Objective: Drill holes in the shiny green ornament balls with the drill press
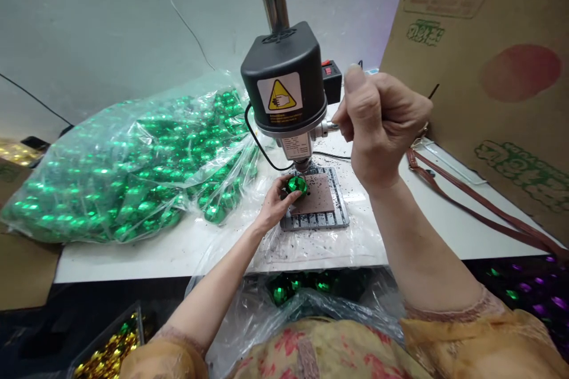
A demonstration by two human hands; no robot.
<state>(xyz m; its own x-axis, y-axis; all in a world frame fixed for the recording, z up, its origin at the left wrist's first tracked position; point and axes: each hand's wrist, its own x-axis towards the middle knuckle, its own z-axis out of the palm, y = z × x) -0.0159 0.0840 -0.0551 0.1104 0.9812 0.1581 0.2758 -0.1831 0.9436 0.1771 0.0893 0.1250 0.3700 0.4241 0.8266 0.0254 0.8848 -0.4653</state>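
My left hand grips a shiny green faceted ball just under the chuck of a small bench drill press. The ball is over a brown board on the slotted metal base, which is strewn with dark shavings. Whether the drill bit touches the ball I cannot tell. Up at the right of the black motor housing, my right hand is closed around the press's feed lever; most of the lever is hidden by the fingers.
A large clear bag of green balls lies on the white table at left. Right of the press stand a brown strap and a tall cardboard box. More green balls sit in plastic below the table edge, gold ones at lower left.
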